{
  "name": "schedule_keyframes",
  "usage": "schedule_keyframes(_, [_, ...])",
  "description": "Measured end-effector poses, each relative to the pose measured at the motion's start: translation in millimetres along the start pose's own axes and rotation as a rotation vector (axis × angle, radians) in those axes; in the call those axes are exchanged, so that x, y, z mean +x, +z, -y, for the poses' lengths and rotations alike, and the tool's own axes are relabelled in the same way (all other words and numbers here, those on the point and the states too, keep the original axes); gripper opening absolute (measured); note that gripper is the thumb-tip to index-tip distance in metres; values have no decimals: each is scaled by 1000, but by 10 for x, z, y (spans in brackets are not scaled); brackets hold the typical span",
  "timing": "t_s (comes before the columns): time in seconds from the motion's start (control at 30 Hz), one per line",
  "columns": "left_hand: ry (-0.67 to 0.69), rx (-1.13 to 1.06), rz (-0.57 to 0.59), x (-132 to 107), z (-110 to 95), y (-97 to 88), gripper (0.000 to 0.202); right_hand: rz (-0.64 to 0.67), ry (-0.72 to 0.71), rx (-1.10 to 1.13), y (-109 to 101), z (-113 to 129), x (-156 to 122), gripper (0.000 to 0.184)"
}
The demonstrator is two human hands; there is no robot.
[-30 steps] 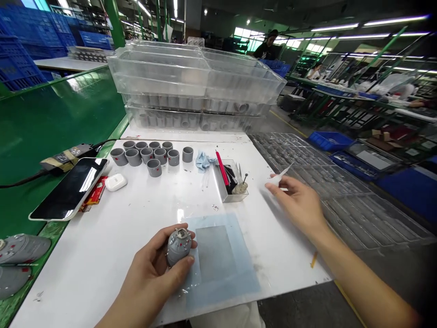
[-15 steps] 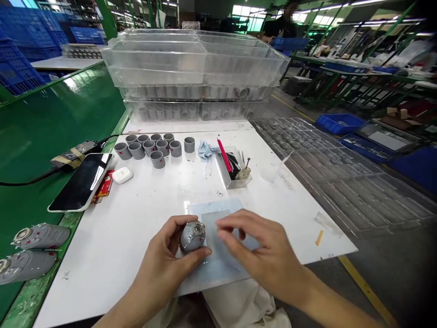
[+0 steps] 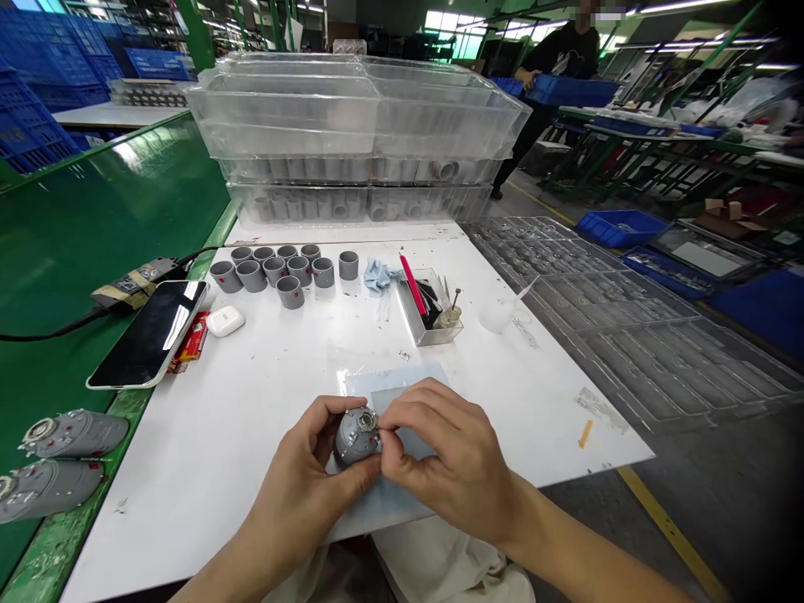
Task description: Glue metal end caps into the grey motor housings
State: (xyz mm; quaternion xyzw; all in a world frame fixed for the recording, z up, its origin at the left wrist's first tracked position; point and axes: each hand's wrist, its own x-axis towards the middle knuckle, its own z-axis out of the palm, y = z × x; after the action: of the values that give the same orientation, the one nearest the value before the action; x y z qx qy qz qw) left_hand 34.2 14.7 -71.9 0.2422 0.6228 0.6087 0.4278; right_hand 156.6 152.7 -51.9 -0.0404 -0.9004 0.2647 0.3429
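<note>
The grey motor housing [image 3: 352, 444] is clamped in the left hand [image 3: 298, 477], its metal end [image 3: 366, 420] exposed upward for access; the right hand [image 3: 452, 456] is pinched together at that end.

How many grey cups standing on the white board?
11 grey cups: ten in a tight cluster, one standing apart to its right, all on the white board. None looks hidden.

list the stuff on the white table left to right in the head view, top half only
phone → white earbud case → lone gray cup → blue cloth → small clear box
</note>
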Motion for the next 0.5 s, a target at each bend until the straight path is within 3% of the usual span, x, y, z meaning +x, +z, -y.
schedule_keyframes(0.23, [-29, -14, -16, 23, -11, -4, 44, -39, -87, -150, -99, -154, -60, 20])
schedule_keyframes(0.4, [-67, 9, -23, 22, -2, -7, 48, 157, 131, -401, -232, -374, -198, 12])
schedule_keyframes(0.5, [-28, 23, -28, 17, 30, -19, 45, 253, 214, -354, -334, -431, -251, 15])
